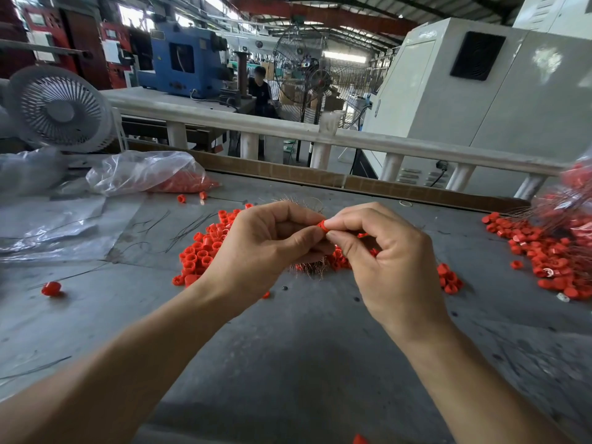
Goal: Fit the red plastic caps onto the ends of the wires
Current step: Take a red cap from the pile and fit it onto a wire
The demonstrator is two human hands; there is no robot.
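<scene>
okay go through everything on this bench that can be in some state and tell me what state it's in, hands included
Left hand: curled, fingertips meeting the right hand's at the cap.
Right hand: pinching a cap.
Cap: held above the table between both hands.
Pile of caps: loose on the table.
Capped wires: heaped at the right.
Plastic bag: lying on its side, caps inside.
Bare wires: lying loose, uncapped.
Small fan: blades look still.

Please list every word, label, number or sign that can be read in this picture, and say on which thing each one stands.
No text can be read here.
White sheets on the red machines, far left: too blurred to read.
Plate on the blue machine: too small to read.
Red cap pinched between the left hand and right hand: no marking shows.
Plastic bag of caps: no print visible.
</scene>
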